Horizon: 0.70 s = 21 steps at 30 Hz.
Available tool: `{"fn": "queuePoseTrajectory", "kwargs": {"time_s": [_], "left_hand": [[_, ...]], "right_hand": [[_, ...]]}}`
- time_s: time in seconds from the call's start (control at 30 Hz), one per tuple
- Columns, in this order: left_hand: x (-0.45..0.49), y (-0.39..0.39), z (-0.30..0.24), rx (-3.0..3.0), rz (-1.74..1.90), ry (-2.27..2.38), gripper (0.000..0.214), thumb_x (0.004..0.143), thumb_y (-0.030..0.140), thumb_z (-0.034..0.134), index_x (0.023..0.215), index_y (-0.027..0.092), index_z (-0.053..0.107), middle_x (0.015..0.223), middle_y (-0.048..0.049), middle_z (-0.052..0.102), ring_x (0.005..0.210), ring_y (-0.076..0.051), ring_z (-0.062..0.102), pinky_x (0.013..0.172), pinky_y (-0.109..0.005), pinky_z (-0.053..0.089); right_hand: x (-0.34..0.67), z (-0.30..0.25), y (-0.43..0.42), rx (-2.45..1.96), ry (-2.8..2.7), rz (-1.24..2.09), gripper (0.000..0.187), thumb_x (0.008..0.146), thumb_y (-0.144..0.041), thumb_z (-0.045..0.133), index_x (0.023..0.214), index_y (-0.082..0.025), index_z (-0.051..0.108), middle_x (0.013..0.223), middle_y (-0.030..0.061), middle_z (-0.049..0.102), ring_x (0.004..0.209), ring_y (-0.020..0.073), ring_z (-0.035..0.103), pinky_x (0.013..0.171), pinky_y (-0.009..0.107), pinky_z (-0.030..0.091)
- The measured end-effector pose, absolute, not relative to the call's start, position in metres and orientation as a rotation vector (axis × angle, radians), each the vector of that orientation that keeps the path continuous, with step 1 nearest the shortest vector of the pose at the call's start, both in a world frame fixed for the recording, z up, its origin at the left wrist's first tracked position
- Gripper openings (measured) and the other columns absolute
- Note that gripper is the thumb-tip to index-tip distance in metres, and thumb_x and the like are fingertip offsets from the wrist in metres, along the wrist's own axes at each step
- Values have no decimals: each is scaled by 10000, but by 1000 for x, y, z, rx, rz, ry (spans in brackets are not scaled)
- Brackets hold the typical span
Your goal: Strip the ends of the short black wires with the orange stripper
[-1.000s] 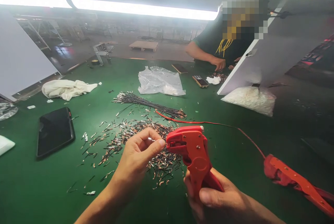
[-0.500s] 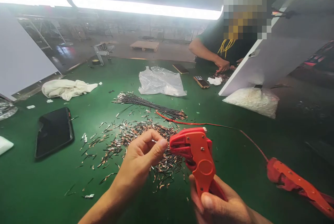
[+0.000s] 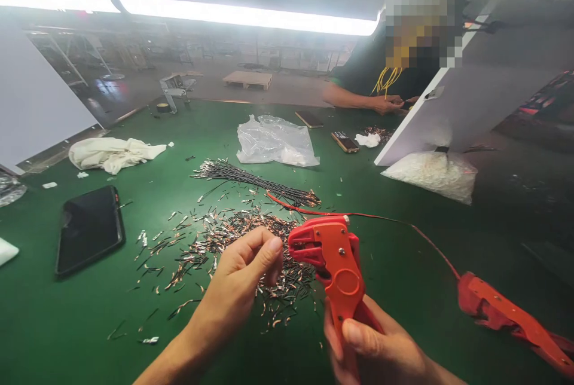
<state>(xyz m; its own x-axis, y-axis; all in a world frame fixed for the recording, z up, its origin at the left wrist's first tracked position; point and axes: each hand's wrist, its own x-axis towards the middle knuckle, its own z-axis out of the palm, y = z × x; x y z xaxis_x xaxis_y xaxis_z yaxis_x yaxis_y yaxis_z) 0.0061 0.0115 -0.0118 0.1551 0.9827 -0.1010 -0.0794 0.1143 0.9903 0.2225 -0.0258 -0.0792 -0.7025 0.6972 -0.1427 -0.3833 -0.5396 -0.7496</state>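
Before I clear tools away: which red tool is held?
The red tool gripped in the right hand; the other red tool lies farther right, no hand on it.

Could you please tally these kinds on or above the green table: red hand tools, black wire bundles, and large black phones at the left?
Red hand tools: 2
Black wire bundle: 1
Large black phone: 1
Total: 4

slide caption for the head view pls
Right hand gripping a red wire stripper, left hand close to its nose, before scattered wire scraps on a green tabletop
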Motion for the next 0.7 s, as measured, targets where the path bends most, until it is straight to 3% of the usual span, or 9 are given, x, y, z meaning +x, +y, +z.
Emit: {"fn": "queuePoseTrajectory", "kwargs": {"time_s": [0.17, 0.53, 0.7], "left_hand": [[7, 11, -9, 1102, 1066, 1072, 420, 886, 563, 622, 709, 197, 514, 633, 60, 435, 599, -113, 347, 567, -251, 272], [1, 7, -4, 1150, 1004, 1053, 411, 884, 552, 607, 700, 202, 495, 653, 54, 401, 608, -122, 299, 564, -266, 253], [-2, 8, -2, 1212, 971, 1100, 392, 881, 543, 599, 710, 202, 507, 662, 46, 421, 619, -128, 321, 568, -267, 262]], "right_hand": [[221, -74, -21, -486, -1019, 2234, 385, 913, -462, 651, 850, -82, 649, 605, -1, 535, 538, 78, 515, 521, 173, 401], [222, -72, -19, -543, -1129, 2226, 467, 909, -556, 617, 851, -93, 654, 638, -7, 508, 544, 76, 474, 533, 176, 399], [224, -68, -17, -544, -1342, 2132, 511, 913, -603, 579, 771, -114, 616, 607, -15, 491, 521, 72, 416, 474, 182, 319]]}}
